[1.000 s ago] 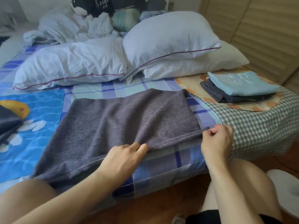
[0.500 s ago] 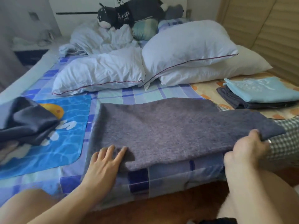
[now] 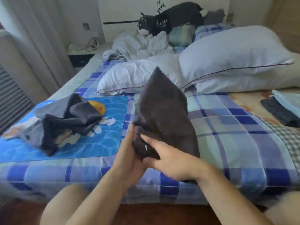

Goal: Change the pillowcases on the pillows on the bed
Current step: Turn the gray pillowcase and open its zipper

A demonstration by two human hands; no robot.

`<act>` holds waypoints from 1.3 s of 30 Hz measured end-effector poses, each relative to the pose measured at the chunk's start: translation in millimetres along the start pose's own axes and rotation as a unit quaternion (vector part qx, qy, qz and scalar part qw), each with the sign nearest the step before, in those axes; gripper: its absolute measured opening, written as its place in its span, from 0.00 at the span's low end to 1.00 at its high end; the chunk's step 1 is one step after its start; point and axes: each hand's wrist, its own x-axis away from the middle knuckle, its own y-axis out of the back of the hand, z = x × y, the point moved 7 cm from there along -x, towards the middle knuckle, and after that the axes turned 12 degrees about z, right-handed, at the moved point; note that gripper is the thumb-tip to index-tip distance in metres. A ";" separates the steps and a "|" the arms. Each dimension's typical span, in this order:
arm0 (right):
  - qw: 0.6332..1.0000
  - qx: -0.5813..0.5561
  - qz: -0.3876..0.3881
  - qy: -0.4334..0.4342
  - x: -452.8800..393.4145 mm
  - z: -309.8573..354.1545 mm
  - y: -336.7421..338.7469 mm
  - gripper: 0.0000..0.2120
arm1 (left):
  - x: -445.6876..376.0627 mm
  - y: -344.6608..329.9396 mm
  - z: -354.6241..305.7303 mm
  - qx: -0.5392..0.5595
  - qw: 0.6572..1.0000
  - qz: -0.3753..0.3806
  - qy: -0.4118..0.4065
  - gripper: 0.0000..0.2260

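Note:
A dark grey pillowcase point(image 3: 164, 114) stands folded and lifted off the checked bed point(image 3: 227, 130), one corner pointing up. My left hand point(image 3: 129, 153) holds its lower left edge, fingers straight against the cloth. My right hand point(image 3: 167, 158) grips the bottom end from the right, thumb under and fingers spread over the fabric. Three white pillows lie at the back: one flat point(image 3: 138, 75), one large on top point(image 3: 232, 52), one beneath it point(image 3: 253, 82).
A crumpled dark pillowcase pile point(image 3: 71, 120) lies on a blue mat point(image 3: 100, 143) at the left. Folded grey and light blue cloths point(image 3: 282, 108) sit at the right edge. A plush toy point(image 3: 164, 21) and a rumpled duvet point(image 3: 141, 44) are at the headboard.
The grey pillowcase lay flat across the bed; my right hand has swung its right end over to the left. Both hands now meet at its bottom end and it stands up.

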 end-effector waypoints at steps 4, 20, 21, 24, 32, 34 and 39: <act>1.000 -0.004 -0.005 0.005 -7.4 1.6 17.8 0.21 | -23.2 44.0 -31.6 -0.076 0.988 -0.136 0.011 0.14; 0.956 -0.068 -0.250 -0.140 -67.0 -56.4 102.7 0.07 | 45.9 157.1 -371.3 -0.759 0.518 -0.373 -0.127 0.21; 0.956 -0.069 -0.244 -0.150 -65.8 -62.1 99.9 0.07 | 44.3 178.2 -349.7 -0.791 0.487 -0.367 -0.047 0.18; 0.955 -0.077 -0.233 -0.166 -60.1 -80.1 100.9 0.06 | 29.0 227.3 -254.9 -0.809 0.459 -0.282 0.235 0.11; 0.947 -0.018 -0.212 -0.239 -32.1 -135.5 149.6 0.08 | -123.4 139.8 -113.2 -0.839 0.491 -0.076 0.219 0.15; 0.940 0.002 -0.232 -0.250 -16.1 -150.2 179.6 0.08 | -172.6 99.5 -93.4 -0.844 0.501 -0.033 0.189 0.18; 0.907 0.016 -0.300 -0.296 45.2 -212.7 255.9 0.11 | -290.0 10.6 -41.6 -0.844 0.515 0.044 0.143 0.24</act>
